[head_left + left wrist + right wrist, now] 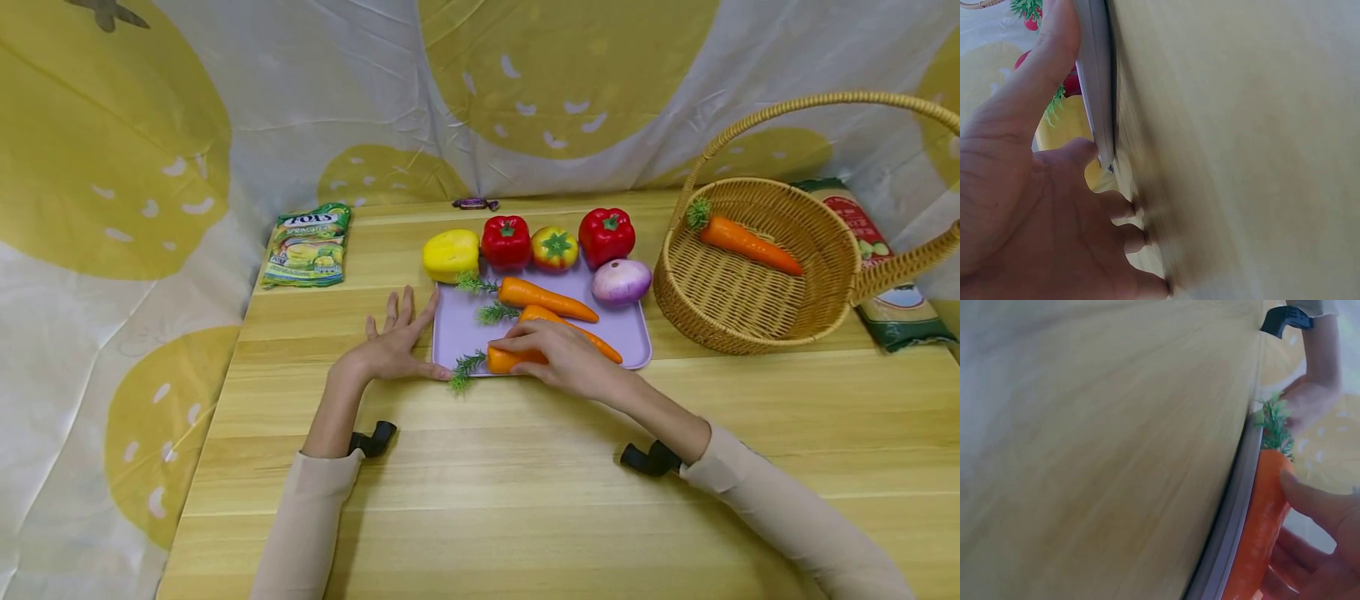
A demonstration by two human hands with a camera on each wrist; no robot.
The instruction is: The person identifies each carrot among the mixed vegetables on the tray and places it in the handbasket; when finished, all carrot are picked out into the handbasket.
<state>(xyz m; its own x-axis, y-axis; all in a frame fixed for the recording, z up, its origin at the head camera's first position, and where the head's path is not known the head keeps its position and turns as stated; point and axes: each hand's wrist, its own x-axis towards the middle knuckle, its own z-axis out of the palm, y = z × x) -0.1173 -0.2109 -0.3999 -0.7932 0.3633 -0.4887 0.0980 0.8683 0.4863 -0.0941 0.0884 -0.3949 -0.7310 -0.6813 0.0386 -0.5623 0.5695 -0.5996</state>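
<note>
My right hand [562,354] holds the nearest carrot [504,360] between thumb and fingers, by its thick end. In the right wrist view this carrot [1266,503] lies along the tray's near rim, its green top toward my left hand. Spread fingers of my left hand [386,348] touch the left side of the lilac tray [457,325], thumb at its near left corner. Two more carrots, a far one [547,298] and a middle one [600,343], lie on the tray; my right hand partly covers the middle one.
Along the tray's back sit a yellow pepper [450,256], red peppers [506,243] [607,237], a tomato-like fruit [555,249] and a purple onion [622,282]. Right of them stands a wicker basket [678,304] with one carrot [750,244]. Bags [307,247] [903,304] and a candy [476,204] lie around.
</note>
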